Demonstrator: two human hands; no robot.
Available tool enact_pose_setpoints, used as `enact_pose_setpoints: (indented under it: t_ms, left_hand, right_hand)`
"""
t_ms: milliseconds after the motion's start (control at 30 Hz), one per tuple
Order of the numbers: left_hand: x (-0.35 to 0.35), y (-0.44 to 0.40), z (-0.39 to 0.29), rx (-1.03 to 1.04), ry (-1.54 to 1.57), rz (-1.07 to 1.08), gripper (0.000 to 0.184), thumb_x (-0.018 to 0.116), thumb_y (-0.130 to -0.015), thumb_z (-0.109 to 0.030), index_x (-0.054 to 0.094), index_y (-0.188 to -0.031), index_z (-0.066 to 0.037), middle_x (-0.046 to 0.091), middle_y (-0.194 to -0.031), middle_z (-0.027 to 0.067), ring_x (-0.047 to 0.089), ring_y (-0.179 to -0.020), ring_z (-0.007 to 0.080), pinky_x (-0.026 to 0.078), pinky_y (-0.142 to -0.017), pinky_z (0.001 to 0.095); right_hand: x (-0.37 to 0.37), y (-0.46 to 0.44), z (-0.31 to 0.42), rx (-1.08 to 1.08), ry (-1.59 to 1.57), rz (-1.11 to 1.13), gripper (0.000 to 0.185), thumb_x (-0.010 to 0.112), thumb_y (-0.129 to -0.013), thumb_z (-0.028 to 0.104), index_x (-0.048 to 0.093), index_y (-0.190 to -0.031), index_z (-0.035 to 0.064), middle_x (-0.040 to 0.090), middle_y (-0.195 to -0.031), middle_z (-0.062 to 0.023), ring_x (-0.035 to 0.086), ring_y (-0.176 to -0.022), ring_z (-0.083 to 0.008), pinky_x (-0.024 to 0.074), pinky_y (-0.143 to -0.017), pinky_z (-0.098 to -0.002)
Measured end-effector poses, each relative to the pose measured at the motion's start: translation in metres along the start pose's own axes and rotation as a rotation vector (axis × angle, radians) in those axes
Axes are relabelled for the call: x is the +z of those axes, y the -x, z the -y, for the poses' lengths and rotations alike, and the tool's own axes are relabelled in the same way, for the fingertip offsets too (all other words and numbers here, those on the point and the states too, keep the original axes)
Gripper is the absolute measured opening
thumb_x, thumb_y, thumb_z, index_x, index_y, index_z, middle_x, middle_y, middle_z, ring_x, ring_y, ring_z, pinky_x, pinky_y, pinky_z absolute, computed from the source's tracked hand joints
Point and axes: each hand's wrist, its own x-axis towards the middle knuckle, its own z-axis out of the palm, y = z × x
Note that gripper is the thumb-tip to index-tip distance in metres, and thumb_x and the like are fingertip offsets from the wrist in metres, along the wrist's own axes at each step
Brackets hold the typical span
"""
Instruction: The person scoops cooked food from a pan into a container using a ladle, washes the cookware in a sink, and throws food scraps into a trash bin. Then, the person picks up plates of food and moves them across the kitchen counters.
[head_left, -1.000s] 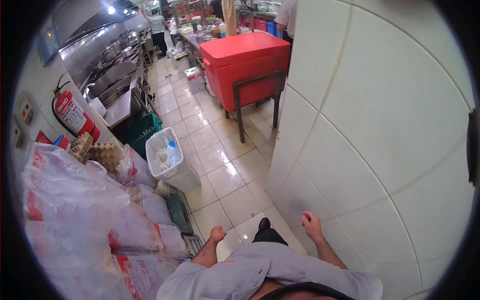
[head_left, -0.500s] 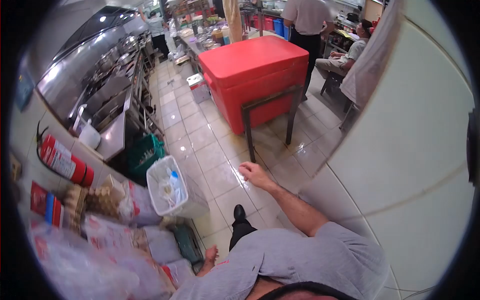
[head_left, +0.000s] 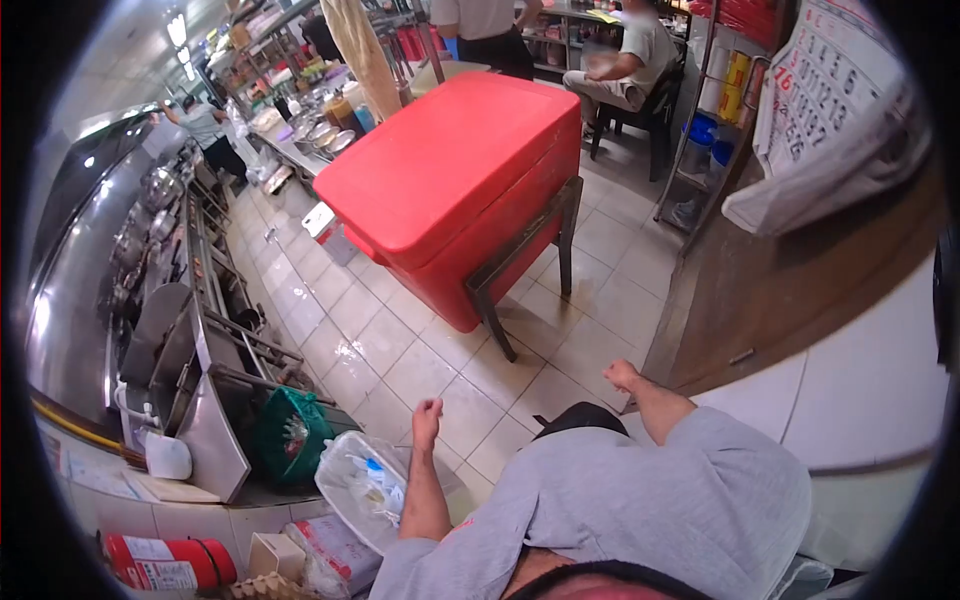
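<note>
My left hand (head_left: 427, 421) hangs in the air above the tiled floor, its fingers curled and nothing seen in them. It is nearest to the white lined bin (head_left: 355, 480), which holds bags and something blue. Over the floor at the right, my right hand (head_left: 622, 375) is also loosely closed, with no object visible in it. Beyond both hands, a large red cooler box (head_left: 450, 170) with its lid closed rests on a dark metal stand (head_left: 490, 315). Neither hand touches it.
A green basket (head_left: 290, 435) and steel counter (head_left: 215, 440) are at the left, a fire extinguisher (head_left: 165, 562) lower left. A seated person (head_left: 640, 55), a standing person (head_left: 490, 30) and another farther off (head_left: 205, 125) are beyond. A calendar (head_left: 810, 110) hangs at right.
The view has moved forward past the white tiled wall and turned, bringing the red box closer. My right hand has drawn back rightward, and my left hand has come up. The calendar has come into view.
</note>
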Motion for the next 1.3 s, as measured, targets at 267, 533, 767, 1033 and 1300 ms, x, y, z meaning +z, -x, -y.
enact_pose_setpoints:
  t_ms: [267,533,767,1033,1300]
  left_hand:
    - [0.123,-0.054,-0.167,0.073,0.109,0.177,0.031,0.059,-0.083,-0.028,0.059,-0.096,0.0,0.061,-0.084,0.0047,0.055,-0.075,0.0111,0.044,-0.068,0.0246]
    - [0.271,-0.13,-0.322,0.248,0.093,0.398,0.026,0.059,-0.084,-0.025,0.058,-0.094,-0.001,0.06,-0.084,0.0032,0.055,-0.076,0.0105,0.044,-0.07,0.0251]
    - [0.345,-0.204,-0.437,0.285,0.129,0.542,0.024,0.059,-0.085,-0.021,0.056,-0.098,-0.001,0.058,-0.085,0.0018,0.054,-0.08,0.0092,0.044,-0.072,0.024]
    - [0.438,-0.331,-0.541,0.328,0.245,0.591,0.023,0.058,-0.084,-0.018,0.056,-0.099,-0.001,0.056,-0.091,0.0059,0.056,-0.082,0.0118,0.045,-0.071,0.0252]
    - [0.502,-0.405,-0.616,0.349,0.335,0.53,0.019,0.06,-0.084,-0.014,0.056,-0.098,-0.002,0.053,-0.093,0.0022,0.053,-0.088,0.0109,0.044,-0.08,0.0255]
  right_hand:
    - [-0.05,-0.086,-0.029,0.118,-0.211,0.106,0.023,0.058,-0.08,0.023,0.059,-0.091,0.0025,0.056,-0.063,-0.0058,0.054,-0.048,-0.0128,0.0443,-0.041,-0.0312]
    - [-0.196,-0.209,-0.023,0.069,-0.348,0.056,0.025,0.051,-0.086,0.028,0.056,-0.09,0.004,0.052,-0.059,-0.0039,0.052,-0.046,-0.0126,0.0395,-0.037,-0.028]
    - [-0.332,-0.286,0.092,-0.043,-0.581,0.023,0.035,0.053,-0.085,0.035,0.056,-0.099,0.0032,0.051,-0.064,-0.0023,0.05,-0.05,-0.0137,0.0424,-0.044,-0.0284]
    - [-0.438,-0.43,0.061,-0.294,-0.149,-0.21,0.031,0.058,-0.082,0.029,0.058,-0.093,-0.0004,0.053,-0.062,-0.0035,0.05,-0.051,-0.0105,0.0411,-0.046,-0.0269]
    - [-0.466,-0.459,-0.094,-0.05,-0.205,-0.178,0.053,0.045,-0.085,0.048,0.06,-0.093,-0.0026,0.059,-0.086,-0.0175,0.054,-0.083,-0.0261,0.0413,-0.073,-0.0385]
